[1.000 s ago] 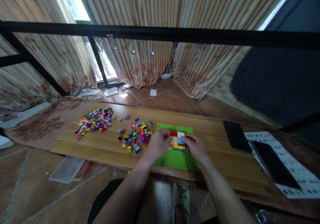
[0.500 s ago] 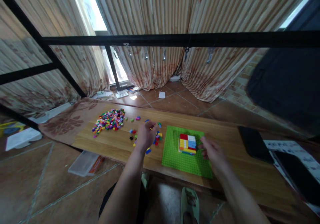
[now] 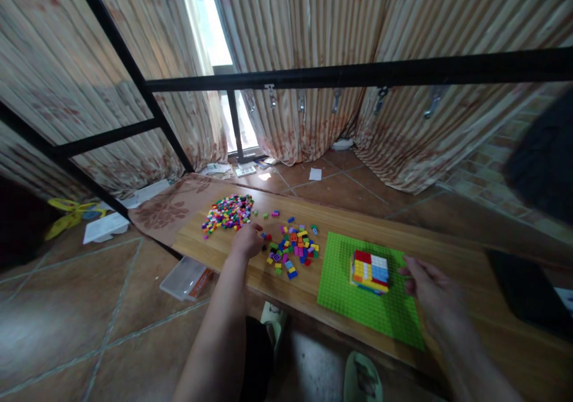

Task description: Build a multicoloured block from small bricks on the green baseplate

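A green baseplate (image 3: 358, 300) lies on the wooden board and carries a small block of stacked bricks (image 3: 369, 270) in red, white, yellow and blue. My right hand (image 3: 432, 291) hovers at the plate's right edge, fingers loosely curled, nothing visible in them. My left hand (image 3: 247, 242) reaches out to the left and rests on the board between a dense pile of tiny coloured bricks (image 3: 227, 212) and a looser scatter of bricks (image 3: 293, 248). Its fingers are bent down and their tips are hidden.
The wooden board (image 3: 286, 288) lies over a brown patterned cloth (image 3: 163, 211). A black phone (image 3: 523, 285) lies at the right. A clear plastic box (image 3: 185, 278) sits on the tiled floor under the board. A black metal frame (image 3: 358, 73) crosses in front of curtains.
My left hand has left the brick block and moved left past the scattered bricks. My right hand has drawn back off the block to the plate's right edge. My view has swung left.
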The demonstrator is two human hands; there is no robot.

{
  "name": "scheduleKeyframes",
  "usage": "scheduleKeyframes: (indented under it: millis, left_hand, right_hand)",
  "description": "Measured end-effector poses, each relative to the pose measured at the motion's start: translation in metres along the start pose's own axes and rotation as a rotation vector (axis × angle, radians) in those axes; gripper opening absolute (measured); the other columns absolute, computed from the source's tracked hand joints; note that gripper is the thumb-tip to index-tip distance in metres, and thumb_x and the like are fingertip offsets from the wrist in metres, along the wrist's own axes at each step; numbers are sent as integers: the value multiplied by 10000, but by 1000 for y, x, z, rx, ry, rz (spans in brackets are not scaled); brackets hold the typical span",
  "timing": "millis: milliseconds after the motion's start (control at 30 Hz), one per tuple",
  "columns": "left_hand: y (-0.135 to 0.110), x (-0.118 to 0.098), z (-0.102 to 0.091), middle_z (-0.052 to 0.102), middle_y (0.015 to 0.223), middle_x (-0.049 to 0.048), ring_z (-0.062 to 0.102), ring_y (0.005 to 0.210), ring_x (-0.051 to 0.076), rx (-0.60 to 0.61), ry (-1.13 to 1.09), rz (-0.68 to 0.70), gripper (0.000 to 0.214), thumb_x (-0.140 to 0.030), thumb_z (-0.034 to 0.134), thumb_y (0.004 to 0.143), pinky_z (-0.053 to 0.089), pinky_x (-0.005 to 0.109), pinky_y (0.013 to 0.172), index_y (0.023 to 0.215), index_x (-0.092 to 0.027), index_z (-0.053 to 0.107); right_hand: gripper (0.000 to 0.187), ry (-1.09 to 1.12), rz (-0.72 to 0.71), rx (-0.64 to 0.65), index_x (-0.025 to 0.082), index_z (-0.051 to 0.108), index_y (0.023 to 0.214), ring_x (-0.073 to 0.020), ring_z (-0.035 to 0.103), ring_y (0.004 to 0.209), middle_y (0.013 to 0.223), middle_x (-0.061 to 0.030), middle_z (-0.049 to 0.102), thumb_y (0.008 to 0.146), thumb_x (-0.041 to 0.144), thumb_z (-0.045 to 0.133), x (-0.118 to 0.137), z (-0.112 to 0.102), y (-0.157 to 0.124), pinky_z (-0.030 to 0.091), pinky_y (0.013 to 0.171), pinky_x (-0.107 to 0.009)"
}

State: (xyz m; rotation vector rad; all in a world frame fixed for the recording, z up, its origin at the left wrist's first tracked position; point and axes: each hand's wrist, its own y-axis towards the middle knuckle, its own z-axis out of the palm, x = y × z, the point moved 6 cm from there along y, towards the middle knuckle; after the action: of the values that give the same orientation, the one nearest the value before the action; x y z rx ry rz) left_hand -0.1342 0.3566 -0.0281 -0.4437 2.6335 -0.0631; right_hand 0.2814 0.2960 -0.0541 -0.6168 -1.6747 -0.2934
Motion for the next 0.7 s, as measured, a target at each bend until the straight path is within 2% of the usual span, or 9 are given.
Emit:
scheduleKeyframes:
  millis: [167, 333, 433, 500, 600, 700]
  left_hand:
    - [7, -2, 10, 718, 914, 71, 645, 871, 203, 11, 37, -3, 275, -237, 693, 676, 451, 248, 710, 948, -202, 707]
    - [9, -8, 1, 719, 826, 76, 640, 800, 201, -15, 2, 5, 185, -232, 632, 718, 432, 252, 672, 875, -179, 714]
    - [-1, -31, -1, 708, 773, 58, 616, 746, 175, -64, -184, 107, 180, -258, 580, 766, 418, 237, 644, 844, -155, 706]
    - [-16, -54, 7, 679, 723, 29, 585, 691, 150, -39, -416, 194, 185, -280, 580, 764, 406, 225, 617, 818, -143, 692]
    - [-49, -96, 34, 588, 619, -22, 508, 593, 98, 186, -816, 318, 186, -311, 588, 758, 382, 205, 583, 737, -139, 656]
    - [-83, -133, 60, 538, 584, -38, 460, 565, 77, 445, -999, 344, 245, -374, 674, 710, 348, 203, 560, 739, -131, 662]
  right_hand:
    - [453, -18, -27, -2, 159, 676, 843, -106, 456, 465, 656, -20, 642, 629, 557, 701, 5, 2, -2, 375, 449, -262]
    - [430, 53, -91, -14, 160, 683, 896, -99, 463, 473, 661, -12, 641, 652, 513, 699, 10, 0, -1, 380, 468, -252]
    - [415, 78, -150, -31, 161, 685, 943, -101, 472, 500, 678, -17, 647, 674, 477, 692, 16, -2, -2, 382, 485, -246]
    - [388, 61, -223, -22, 167, 689, 954, -108, 490, 533, 710, -25, 659, 701, 461, 680, 23, -2, -6, 394, 508, -247]
    - [328, 35, -336, 33, 182, 703, 933, -123, 527, 597, 748, -25, 668, 734, 440, 672, 35, 3, -16, 430, 565, -259]
    - [276, 74, -398, 181, 196, 707, 928, -137, 564, 655, 756, -15, 664, 749, 404, 684, 44, 11, -29, 468, 617, -269]
